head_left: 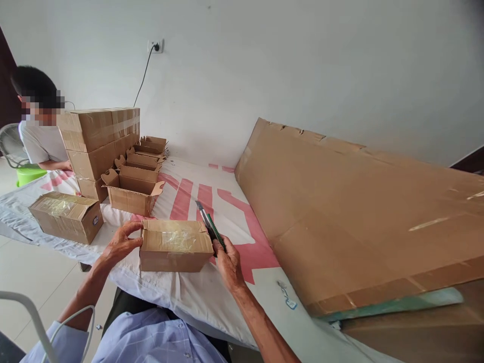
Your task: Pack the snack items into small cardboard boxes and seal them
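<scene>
A closed cardboard box [166,261] rests on the cloth-covered table right in front of me, with clear tape across the middle of its top. My left hand [123,243] grips its left end, thumb and fingers against the corner. In my right hand [229,259] is a green and black utility knife [214,229], its blade out and pointing up and away from me. That hand is beside the box's right end, fingers wrapped round the knife handle.
Another taped box [64,217] lies to the left. Behind it stand stacked boxes [94,133] and several open boxes [132,194]. A large cardboard sheet [359,217] leans at the right. A person [41,136] sits at the far left. Small tags [290,302] lie near the sheet.
</scene>
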`<state>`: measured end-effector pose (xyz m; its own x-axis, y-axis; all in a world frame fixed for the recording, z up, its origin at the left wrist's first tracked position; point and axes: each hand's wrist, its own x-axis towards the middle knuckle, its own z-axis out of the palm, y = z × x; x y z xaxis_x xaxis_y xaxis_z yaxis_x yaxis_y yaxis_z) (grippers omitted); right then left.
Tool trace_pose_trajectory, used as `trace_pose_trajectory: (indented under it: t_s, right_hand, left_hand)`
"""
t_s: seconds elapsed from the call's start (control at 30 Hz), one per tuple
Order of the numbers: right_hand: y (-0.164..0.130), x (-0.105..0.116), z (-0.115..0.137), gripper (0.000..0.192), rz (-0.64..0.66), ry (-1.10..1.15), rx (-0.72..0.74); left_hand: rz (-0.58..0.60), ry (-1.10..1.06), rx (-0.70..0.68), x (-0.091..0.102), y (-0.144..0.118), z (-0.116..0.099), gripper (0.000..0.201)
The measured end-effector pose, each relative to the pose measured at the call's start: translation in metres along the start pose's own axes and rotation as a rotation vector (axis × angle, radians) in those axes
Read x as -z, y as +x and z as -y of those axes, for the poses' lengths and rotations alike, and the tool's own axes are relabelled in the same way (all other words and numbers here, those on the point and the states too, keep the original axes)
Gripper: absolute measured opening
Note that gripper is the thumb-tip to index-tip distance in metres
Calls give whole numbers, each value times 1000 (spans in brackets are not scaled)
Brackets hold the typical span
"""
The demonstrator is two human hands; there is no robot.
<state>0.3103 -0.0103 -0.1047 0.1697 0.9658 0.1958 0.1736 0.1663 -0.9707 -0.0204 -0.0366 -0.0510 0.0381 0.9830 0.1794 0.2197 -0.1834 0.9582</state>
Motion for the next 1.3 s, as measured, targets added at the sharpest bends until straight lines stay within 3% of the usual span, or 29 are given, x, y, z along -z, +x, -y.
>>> trace_pose_trajectory:
  t_s: [0.1, 0.3, 0.43, 0.73, 1.03, 1.3]
  right_hand:
    - [3, 12, 21, 52, 29, -111, 107]
    - [-3, 15, 72, 38, 398, -214, 254]
    - [-4, 11, 89, 36, 536, -279, 279]
    - [4, 3, 102, 29, 609, -323, 391]
    - [6, 5, 116, 31, 658, -416, 373]
    - [15, -2, 143, 30, 725, -710, 410]
  left_hand:
    - [67, -122, 12, -4, -4, -6, 43]
    - [22, -175, 10, -10, 1, 1, 37]
    - [17, -154, -30, -10, 4, 12, 36]
    - [48, -189, -22, -7, 4, 18, 38]
    - [54, -187, -19, -7, 3, 13, 39]
    - [39, -123, -6, -7, 5, 6, 40]
